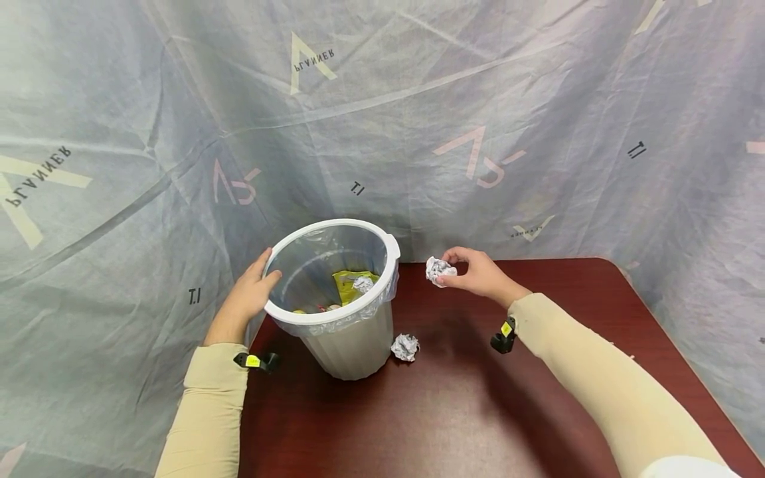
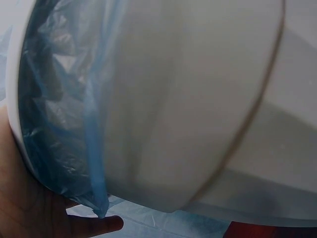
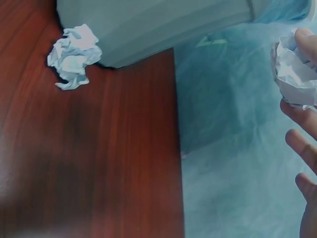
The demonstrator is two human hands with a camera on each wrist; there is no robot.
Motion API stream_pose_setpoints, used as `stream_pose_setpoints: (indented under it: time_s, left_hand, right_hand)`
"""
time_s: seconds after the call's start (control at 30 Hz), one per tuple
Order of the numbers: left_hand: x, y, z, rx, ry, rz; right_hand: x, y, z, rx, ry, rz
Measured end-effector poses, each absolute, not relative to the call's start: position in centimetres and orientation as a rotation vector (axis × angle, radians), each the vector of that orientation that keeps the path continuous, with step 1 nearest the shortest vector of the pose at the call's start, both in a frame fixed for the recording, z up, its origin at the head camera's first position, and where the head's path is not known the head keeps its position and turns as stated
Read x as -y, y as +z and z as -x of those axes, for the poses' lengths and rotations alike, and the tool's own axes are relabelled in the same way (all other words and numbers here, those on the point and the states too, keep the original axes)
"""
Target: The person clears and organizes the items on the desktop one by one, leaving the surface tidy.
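My left hand grips the left side of the white rim of a grey trash bin, thumb over the edge and fingers outside. A clear plastic liner is folded over the rim. Inside the bin lie a yellow wrapper, a paper ball and small bits of trash. To the right of the bin, above the table, my right hand pinches a crumpled paper ball between thumb and fingers. Another crumpled paper ball lies on the table at the foot of the bin.
The dark red-brown table ends at a back edge close to a grey printed sheet that hangs behind and at both sides. The bin stands near the table's left edge.
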State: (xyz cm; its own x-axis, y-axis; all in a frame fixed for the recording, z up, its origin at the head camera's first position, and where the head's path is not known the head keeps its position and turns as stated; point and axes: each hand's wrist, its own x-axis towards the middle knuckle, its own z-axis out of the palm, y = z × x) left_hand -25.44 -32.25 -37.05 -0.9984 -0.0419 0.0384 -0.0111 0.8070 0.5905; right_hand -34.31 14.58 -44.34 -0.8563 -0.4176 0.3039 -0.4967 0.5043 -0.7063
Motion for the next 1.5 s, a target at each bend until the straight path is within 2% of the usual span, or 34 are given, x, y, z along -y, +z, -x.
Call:
stream_pose_setpoints:
  time_s: [0.53,0.77,1.5]
  left_hand:
    - [32.5,-37.3,25.8,2.936,-0.99,-0.047]
    - [32.4,-37.2,25.8,2.941,-0.982,-0.048]
    - [32.5,-37.3,25.9,2.93,-0.992,-0.058]
  right_hand:
    - [-11.9,-38.5,34.9,2.519,1.311,-0.715]
    - [-9.6,-36.5,34.7,2.521,1.341,-0.754]
    - [-1.5,-34.5,33.0,2.623,1.308,-0.914]
